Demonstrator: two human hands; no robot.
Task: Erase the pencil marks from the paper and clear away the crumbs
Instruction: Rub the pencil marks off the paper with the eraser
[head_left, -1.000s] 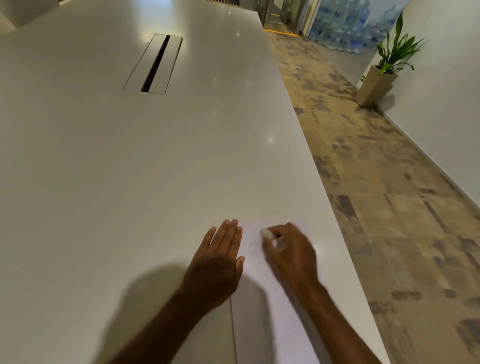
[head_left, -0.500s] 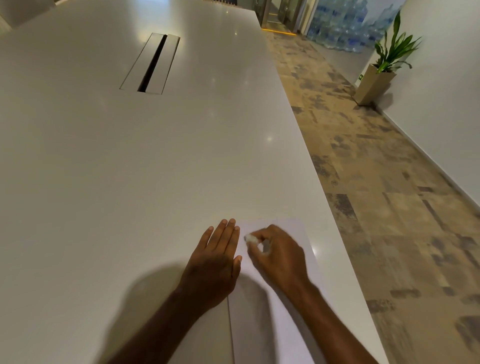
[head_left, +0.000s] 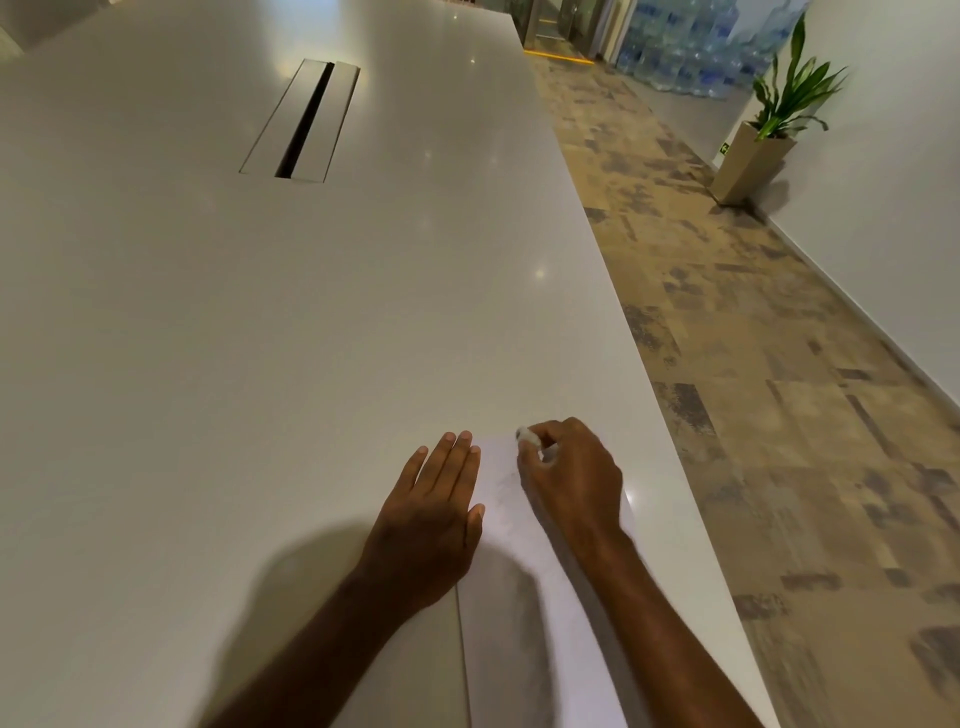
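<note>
Your left hand (head_left: 434, 512) lies flat on the white surface (head_left: 260, 338), palm down. Its fingers (head_left: 457, 457) are straight and held close together, and they point toward the far end. The thumb side of that hand touches the left edge of the paper (head_left: 504, 519). The rest of the hand lies on the bare surface beside the sheet.

The paper is a white sheet at the near right part of the surface, close to the right edge. It runs from near your fingertips back toward you, between your two arms. Faint gray pencil marks (head_left: 506, 480) show on it just left of your right hand. They are too pale to read.

Your right hand (head_left: 571, 478) is on the far part of the paper. Its fingers are curled and they pinch a small white eraser (head_left: 527, 435). The eraser sticks out at the far left of that hand, right at the far edge of the sheet. Whether it touches the paper there is hard to tell.

Far off on the left, a long dark slot (head_left: 304, 122) with a metal frame is set into the surface. To the right is a brown patchy floor (head_left: 779, 389). A green plant (head_left: 789, 88) in a tan pot (head_left: 750, 166) stands by the white wall (head_left: 898, 182). Stacked blue water bottles (head_left: 691, 52) sit at the far end.
</note>
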